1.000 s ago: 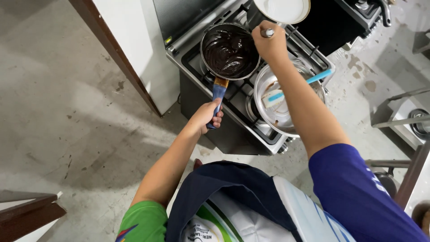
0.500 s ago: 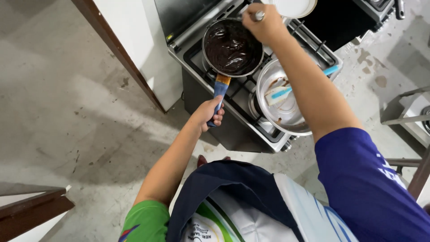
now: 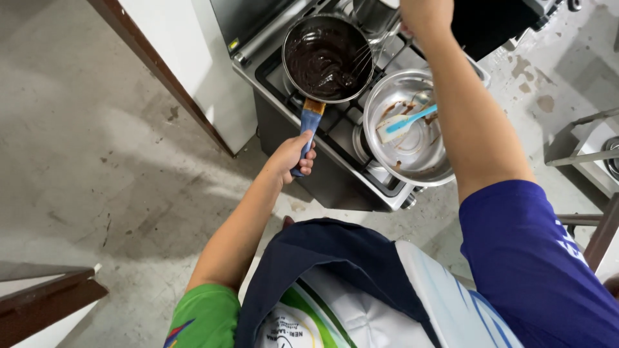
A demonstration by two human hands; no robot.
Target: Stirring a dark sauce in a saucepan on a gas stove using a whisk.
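My left hand (image 3: 291,154) grips the saucepan (image 3: 327,58) handle mid-frame; my right hand (image 3: 425,14), top edge, is closed on a whisk (image 3: 374,51).

I have one view only, from the camera on my head, looking steeply down past my chest onto the stove (image 3: 335,187) and concrete floor (image 3: 97,161), both arms within reach.

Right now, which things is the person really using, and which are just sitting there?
In use:
- saucepan of dark chocolate mix, on the stove
- its blue handle, gripped by the left hand
- wire whisk dipped in the mix, held by the right hand

Just sitting:
- steel bowl, smeared with chocolate
- blue spatula lying in it
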